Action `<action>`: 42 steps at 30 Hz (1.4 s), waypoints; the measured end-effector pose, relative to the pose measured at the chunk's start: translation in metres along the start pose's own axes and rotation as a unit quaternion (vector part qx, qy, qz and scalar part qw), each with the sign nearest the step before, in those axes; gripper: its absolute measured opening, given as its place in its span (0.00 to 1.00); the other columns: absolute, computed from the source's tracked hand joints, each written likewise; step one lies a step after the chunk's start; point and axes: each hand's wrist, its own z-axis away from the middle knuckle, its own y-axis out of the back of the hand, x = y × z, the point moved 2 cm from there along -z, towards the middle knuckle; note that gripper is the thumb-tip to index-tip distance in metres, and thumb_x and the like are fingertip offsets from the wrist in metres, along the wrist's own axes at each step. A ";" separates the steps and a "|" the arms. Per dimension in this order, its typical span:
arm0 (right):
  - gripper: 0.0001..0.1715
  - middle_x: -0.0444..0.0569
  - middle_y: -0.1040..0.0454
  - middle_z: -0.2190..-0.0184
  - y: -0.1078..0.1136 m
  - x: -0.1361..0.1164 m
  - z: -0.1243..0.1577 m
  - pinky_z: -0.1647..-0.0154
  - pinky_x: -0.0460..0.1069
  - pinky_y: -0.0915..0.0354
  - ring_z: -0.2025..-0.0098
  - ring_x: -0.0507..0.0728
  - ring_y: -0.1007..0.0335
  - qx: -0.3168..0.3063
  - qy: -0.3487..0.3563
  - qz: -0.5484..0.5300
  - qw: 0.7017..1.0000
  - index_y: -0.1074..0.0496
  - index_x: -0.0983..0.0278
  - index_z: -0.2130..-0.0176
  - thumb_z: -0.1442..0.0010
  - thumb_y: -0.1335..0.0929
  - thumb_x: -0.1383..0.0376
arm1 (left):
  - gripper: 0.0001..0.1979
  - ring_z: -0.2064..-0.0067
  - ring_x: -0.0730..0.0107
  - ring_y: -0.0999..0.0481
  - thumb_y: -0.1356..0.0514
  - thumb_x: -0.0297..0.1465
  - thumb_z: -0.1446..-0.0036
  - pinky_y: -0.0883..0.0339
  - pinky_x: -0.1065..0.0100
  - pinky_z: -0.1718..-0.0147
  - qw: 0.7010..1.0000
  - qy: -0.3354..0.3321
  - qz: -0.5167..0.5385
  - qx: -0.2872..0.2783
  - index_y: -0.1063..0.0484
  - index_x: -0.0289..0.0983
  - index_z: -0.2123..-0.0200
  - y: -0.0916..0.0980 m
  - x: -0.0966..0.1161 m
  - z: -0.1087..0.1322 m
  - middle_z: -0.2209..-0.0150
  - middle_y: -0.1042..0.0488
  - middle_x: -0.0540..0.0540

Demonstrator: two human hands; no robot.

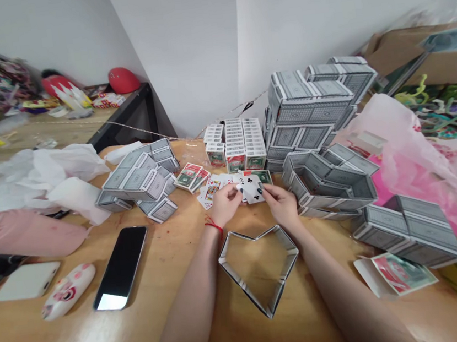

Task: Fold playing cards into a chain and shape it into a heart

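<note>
Both my hands pinch playing cards (pixel 252 189) above the far middle of the table, faces up, with clubs showing. My left hand (pixel 227 201) grips the left edge, a red cord around its wrist. Fingers of my right hand (pixel 279 201) close on the right edge. Loose face-up cards (pixel 211 192) lie beside my left hand, and a green card box (pixel 263 176) is just behind the held cards. Between my forearms stands a heart-shaped frame of folded cards (pixel 242 283), open at the top and touched by neither hand.
Rows of card boxes (pixel 234 142) stand at the back. Folded-card structures rise at left (pixel 137 176) and right (pixel 307 106), with a hollow card ring (pixel 331 191) nearer. A phone (pixel 121 267), a pink pouch (pixel 31 231) and an opened card box (pixel 403 271) lie about the table.
</note>
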 end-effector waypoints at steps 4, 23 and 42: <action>0.15 0.48 0.25 0.65 0.000 0.001 0.000 0.61 0.51 0.34 0.64 0.56 0.29 -0.008 -0.001 -0.003 1.000 0.26 0.63 0.63 0.50 0.36 0.61 | 0.15 0.64 0.68 0.26 0.45 0.30 0.52 0.28 0.67 0.69 1.000 -0.011 -0.023 0.014 0.34 0.33 0.58 0.001 -0.001 0.000 0.63 0.26 0.43; 0.11 0.48 0.24 0.68 0.000 0.005 -0.001 0.62 0.51 0.34 0.65 0.55 0.29 -0.018 0.005 -0.009 1.000 0.27 0.63 0.68 0.51 0.35 0.61 | 0.14 0.64 0.70 0.27 0.45 0.30 0.51 0.32 0.69 0.63 0.986 -0.063 -0.140 0.062 0.29 0.32 0.61 0.005 -0.004 -0.001 0.68 0.25 0.46; 0.12 0.47 0.24 0.67 -0.005 0.002 0.005 0.62 0.50 0.33 0.65 0.56 0.28 -0.059 0.048 0.039 0.996 0.26 0.62 0.67 0.50 0.36 0.62 | 0.13 0.64 0.71 0.27 0.49 0.32 0.47 0.34 0.70 0.63 0.964 -0.109 -0.225 0.094 0.29 0.34 0.60 0.009 0.004 0.003 0.64 0.25 0.44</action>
